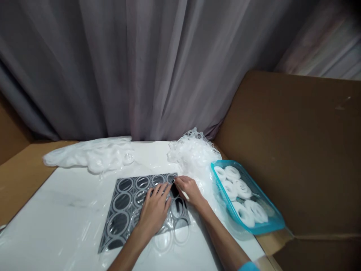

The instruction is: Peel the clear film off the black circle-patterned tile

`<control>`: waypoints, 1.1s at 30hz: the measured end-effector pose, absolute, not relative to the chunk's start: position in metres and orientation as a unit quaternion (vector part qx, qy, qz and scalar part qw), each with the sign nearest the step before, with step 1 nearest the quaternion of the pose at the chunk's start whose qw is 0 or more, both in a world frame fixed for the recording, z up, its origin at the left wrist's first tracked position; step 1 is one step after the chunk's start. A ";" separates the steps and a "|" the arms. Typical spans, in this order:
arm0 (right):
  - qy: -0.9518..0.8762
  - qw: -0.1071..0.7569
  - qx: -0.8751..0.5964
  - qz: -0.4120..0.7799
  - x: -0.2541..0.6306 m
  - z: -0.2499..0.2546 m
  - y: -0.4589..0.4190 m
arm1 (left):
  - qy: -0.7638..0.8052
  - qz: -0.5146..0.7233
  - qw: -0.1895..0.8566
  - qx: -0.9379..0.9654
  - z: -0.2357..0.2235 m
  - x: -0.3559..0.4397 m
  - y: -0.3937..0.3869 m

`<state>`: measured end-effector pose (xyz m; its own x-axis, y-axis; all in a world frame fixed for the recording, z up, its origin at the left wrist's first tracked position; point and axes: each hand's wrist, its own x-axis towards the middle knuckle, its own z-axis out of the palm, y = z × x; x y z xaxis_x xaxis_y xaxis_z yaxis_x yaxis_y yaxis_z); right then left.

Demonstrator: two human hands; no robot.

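Observation:
A dark sheet lies on the white tabletop, covered by a clear plastic film with rows of whitish rings. The film's lower right part runs past the dark sheet onto the table. My left hand rests on the film near its middle, palm down, fingers stretched out and slightly apart. At the upper right corner my right hand pinches the film, thumb and forefinger together. Dark backing shows beside those fingertips. Whether a ring is loosened there is too small to make out.
On the right stands a blue-rimmed plastic container with several white ring bundles. Behind my right hand is a heap of clear plastic scrap. A bagged white bundle lies back left. Cardboard panels and a grey curtain enclose the table.

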<state>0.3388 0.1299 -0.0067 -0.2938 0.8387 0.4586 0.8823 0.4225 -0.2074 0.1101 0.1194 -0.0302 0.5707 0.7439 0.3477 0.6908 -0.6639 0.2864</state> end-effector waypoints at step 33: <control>-0.615 0.413 -0.609 0.283 0.353 0.010 0.208 | 0.454 0.305 0.152 0.823 -0.032 0.127 0.177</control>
